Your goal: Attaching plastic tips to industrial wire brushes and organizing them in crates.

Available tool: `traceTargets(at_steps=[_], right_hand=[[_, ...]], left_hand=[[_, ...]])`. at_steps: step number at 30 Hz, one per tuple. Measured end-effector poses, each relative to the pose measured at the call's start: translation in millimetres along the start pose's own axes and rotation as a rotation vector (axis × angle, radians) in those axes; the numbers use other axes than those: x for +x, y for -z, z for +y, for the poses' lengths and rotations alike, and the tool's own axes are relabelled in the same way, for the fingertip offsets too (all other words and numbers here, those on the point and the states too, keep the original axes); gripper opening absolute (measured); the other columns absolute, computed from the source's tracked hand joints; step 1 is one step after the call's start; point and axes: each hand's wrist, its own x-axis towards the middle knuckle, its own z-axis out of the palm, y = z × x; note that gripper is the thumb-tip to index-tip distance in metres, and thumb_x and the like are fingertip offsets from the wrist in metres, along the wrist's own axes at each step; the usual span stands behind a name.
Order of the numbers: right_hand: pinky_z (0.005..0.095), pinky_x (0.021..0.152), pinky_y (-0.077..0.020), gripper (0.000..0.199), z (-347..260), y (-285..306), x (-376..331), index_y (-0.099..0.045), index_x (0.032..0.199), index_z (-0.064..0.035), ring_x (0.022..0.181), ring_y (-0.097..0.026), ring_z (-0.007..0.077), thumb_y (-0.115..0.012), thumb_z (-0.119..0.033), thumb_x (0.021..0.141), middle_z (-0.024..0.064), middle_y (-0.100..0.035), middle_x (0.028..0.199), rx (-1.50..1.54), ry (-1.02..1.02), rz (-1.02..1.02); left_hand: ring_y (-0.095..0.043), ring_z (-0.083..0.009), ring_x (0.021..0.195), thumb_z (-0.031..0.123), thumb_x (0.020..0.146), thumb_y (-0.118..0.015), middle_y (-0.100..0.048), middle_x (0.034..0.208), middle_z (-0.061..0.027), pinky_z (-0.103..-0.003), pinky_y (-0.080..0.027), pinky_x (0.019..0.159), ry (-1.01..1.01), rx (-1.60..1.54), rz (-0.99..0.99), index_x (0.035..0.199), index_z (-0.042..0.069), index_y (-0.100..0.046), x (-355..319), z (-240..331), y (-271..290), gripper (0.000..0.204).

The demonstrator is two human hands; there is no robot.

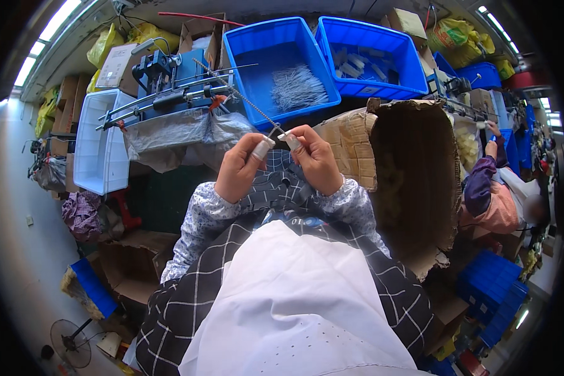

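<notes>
My left hand and my right hand are raised in front of my body, close together, each with thumb and fingers pinched. White wrapping covers both thumbs. Between the fingertips is the near end of a thin twisted metal wire, which slants up and left toward a bench machine with long metal rods. The wire seems to part into two short ends, one at each hand. Fingers partly cover these ends. Below the machine hangs a grey plastic sheet.
Ahead, one blue bin holds a heap of thin wires; another blue bin holds small pale pieces. A large open cardboard box stands at my right, a white bin at left. Another person works far right.
</notes>
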Motion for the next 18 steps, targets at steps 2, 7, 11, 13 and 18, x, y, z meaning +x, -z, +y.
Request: traceTargets(at_steps=[2,7,11,13,18], right_hand=[[0.0156,0.047,-0.0306,0.011,-1,0,-3,-0.049,0.094,-0.0052,0.053,-0.037,0.0026,-0.045,-0.011,0.086,-0.0017,-0.044,0.061,-0.006,-0.001,-0.001],[0.0158,0.046,-0.0305,0.010,6,3,-5,-0.050,0.094,-0.0052,0.053,-0.037,0.0026,-0.045,-0.010,0.086,-0.0020,-0.044,0.060,-0.025,-0.017,0.023],[0.0161,0.046,-0.0311,0.011,13,9,-3,-0.050,0.094,-0.0047,0.053,-0.038,0.0027,-0.044,-0.010,0.086,-0.0017,-0.045,0.061,-0.018,-0.027,0.130],[0.0161,0.047,-0.0316,0.011,17,8,-3,-0.049,0.094,-0.0043,0.053,-0.038,0.0028,-0.044,-0.010,0.086,-0.0016,-0.045,0.061,0.012,-0.033,0.167],[0.0192,0.046,-0.0352,0.010,14,-10,-4,-0.050,0.091,-0.0034,0.052,-0.043,0.0034,-0.045,-0.009,0.084,-0.0002,-0.048,0.058,0.038,-0.052,-0.051]], left_hand=[[-0.049,-0.0069,0.062,0.007,0.085,-0.045,-0.052,0.069,-0.0026,-0.020,-0.041,0.056,-0.021,0.011,0.058,0.097,0.001,-0.049,1,-4,2,0.014],[-0.054,-0.0167,0.076,0.011,0.082,-0.050,-0.056,0.083,-0.0096,-0.027,-0.043,0.067,-0.200,0.274,0.251,0.104,0.002,-0.046,4,-16,5,0.024],[-0.054,-0.0269,0.087,0.016,0.080,-0.054,-0.053,0.098,-0.0159,-0.034,-0.043,0.076,-0.195,0.470,0.289,0.110,0.003,-0.043,-1,-28,10,0.034],[-0.054,-0.0277,0.087,0.015,0.080,-0.054,-0.053,0.098,-0.0162,-0.034,-0.042,0.078,-0.036,0.446,0.121,0.110,0.003,-0.043,-6,-36,16,0.034],[-0.053,-0.0325,0.087,0.022,0.078,-0.051,-0.055,0.094,-0.0186,-0.040,-0.042,0.074,0.159,0.811,-0.403,0.105,0.006,-0.046,-18,-43,14,0.032]])
